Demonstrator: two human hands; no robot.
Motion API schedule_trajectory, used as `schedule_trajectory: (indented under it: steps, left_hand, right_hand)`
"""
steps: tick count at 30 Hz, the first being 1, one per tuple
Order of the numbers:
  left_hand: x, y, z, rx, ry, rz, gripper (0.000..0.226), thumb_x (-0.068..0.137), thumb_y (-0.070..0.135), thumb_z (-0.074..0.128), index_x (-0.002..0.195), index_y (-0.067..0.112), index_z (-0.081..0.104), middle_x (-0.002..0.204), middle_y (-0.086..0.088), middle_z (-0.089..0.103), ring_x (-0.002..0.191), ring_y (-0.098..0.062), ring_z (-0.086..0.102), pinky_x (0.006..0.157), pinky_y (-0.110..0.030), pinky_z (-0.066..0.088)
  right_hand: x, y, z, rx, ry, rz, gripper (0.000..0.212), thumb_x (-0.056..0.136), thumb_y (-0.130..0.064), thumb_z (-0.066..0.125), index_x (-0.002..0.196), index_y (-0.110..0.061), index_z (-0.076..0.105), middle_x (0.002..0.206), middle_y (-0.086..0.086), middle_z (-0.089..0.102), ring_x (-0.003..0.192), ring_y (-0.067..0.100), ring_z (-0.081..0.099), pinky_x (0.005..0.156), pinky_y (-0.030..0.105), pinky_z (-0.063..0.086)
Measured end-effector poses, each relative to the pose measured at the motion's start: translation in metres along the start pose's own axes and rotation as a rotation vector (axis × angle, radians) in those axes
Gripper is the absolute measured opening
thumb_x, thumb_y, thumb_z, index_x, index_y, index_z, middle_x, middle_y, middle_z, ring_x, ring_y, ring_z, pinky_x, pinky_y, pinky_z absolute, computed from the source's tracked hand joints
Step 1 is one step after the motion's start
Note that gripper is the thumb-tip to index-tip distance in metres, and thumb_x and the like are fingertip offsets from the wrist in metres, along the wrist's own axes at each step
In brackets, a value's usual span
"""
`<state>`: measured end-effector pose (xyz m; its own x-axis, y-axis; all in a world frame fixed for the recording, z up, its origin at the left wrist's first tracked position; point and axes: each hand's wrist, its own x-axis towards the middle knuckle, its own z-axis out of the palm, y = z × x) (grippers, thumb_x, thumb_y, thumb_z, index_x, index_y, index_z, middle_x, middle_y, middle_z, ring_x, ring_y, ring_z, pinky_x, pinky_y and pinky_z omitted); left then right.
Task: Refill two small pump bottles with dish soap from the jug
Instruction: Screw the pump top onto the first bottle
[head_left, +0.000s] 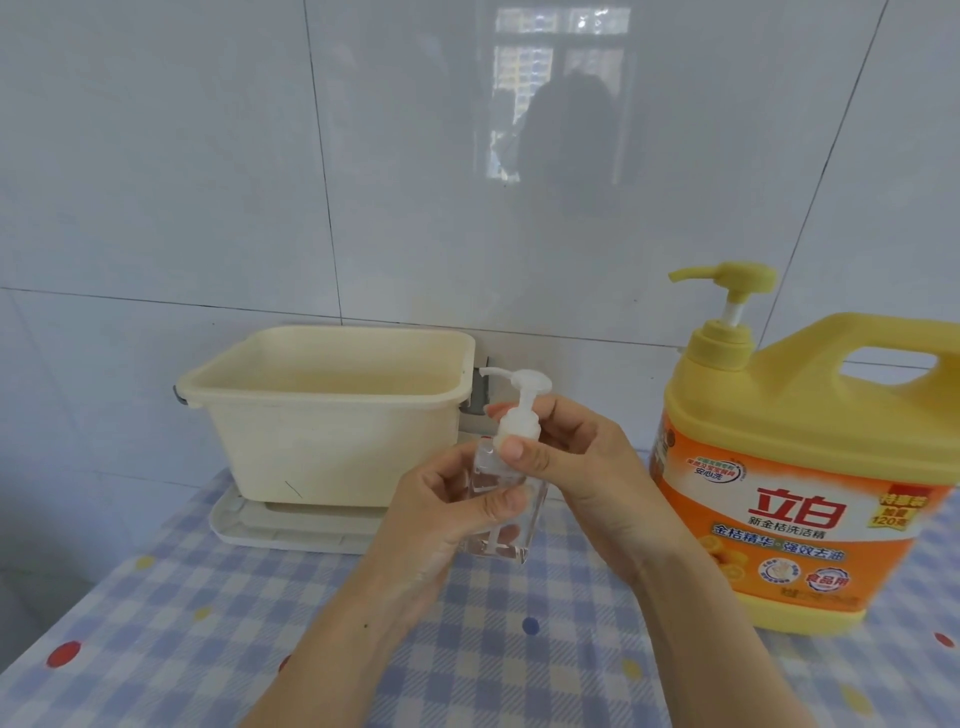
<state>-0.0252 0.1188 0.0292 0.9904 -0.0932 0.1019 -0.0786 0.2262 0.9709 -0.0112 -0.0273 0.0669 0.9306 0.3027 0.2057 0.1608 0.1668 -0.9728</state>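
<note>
Left hand (441, 514) wrapped round clear pump bottle (498, 499) held above checked worktop (208, 623), right hand (561, 457) pinching its white collar, jug (779, 467) standing beside; risk: slick bottle slipping as collar twists.

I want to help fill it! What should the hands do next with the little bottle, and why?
Probably twist the white pump top off. The left hand holds the clear small bottle, the right hand pinches its collar, and the pump is on, so no soap from the yellow jug can go in.
</note>
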Motion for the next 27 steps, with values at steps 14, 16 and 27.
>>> schedule_trajectory:
  steps: [14,16,27]
  left_hand:
    - [-0.0007,-0.0004,0.0006,-0.008,-0.006,-0.017,0.045,0.055,0.02,0.082,0.099,0.016,0.076,0.103,-0.012,0.075,0.103,-0.032,0.069,0.088,-0.055,0.055]
    - [-0.0007,-0.0004,0.0006,-0.02,0.003,-0.023,0.049,0.054,0.02,0.082,0.102,0.013,0.074,0.104,-0.012,0.074,0.103,-0.033,0.069,0.084,-0.052,0.057]
    - [-0.0027,0.0013,0.0032,-0.031,-0.038,-0.036,0.044,0.055,0.018,0.08,0.099,0.017,0.076,0.101,-0.009,0.075,0.101,-0.029,0.07,0.077,-0.045,0.059]
  right_hand:
    - [0.0009,0.0015,-0.0007,-0.002,0.053,0.007,0.044,0.064,-0.028,0.076,0.102,-0.007,0.071,0.099,0.005,0.073,0.09,0.013,0.068,0.074,0.018,0.055]
    - [-0.0001,0.0012,-0.0012,0.02,0.007,0.008,0.04,0.068,-0.03,0.073,0.104,-0.015,0.073,0.099,0.0,0.075,0.092,0.01,0.069,0.075,0.018,0.054]
    - [0.0005,0.0019,-0.0009,0.011,0.021,0.003,0.038,0.064,-0.023,0.076,0.094,-0.002,0.068,0.106,-0.004,0.073,0.095,0.012,0.068,0.074,0.019,0.054]
